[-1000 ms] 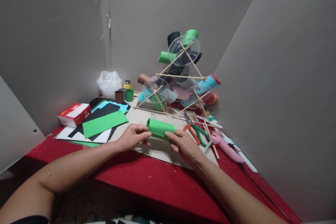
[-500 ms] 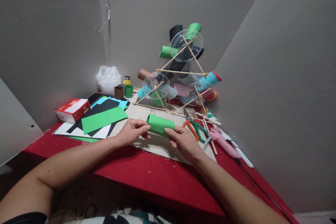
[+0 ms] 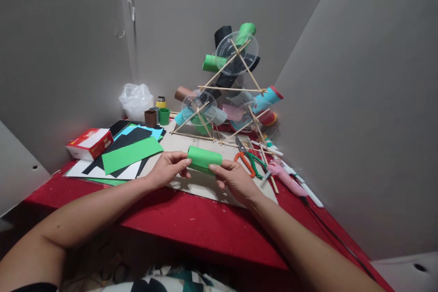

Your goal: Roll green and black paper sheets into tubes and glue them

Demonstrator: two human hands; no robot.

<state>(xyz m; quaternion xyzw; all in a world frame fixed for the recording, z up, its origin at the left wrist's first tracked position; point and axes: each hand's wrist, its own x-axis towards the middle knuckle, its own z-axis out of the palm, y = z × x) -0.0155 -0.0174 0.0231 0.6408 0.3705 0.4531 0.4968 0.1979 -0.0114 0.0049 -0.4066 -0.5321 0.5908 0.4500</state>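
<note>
Grip, head view: both hands are closed on the work from where I stand; the left hand [image 3: 169, 168] pinches one end, thumb underneath, and the right hand [image 3: 234, 177] clasps the other, thumb along the near side.
Green tube [image 3: 204, 159]: just below mid-frame, level between the hands, over the pale board [image 3: 201, 185].
Step in hand: looks to me like shaping rolled paper, with a long edge lapping along its near side.
Next move: I'd say it calls for light, even pressure so the lap stays straight and the roll doesn't crush.
Pink glue gun [image 3: 289, 180]: right of centre, untouched, near the right hand.
Green strip [image 3: 132, 154]: left of centre, flat on the paper pile.
Clear disc [image 3: 222, 52]: upper centre, black and green tubes around it, above stick frames.
</note>
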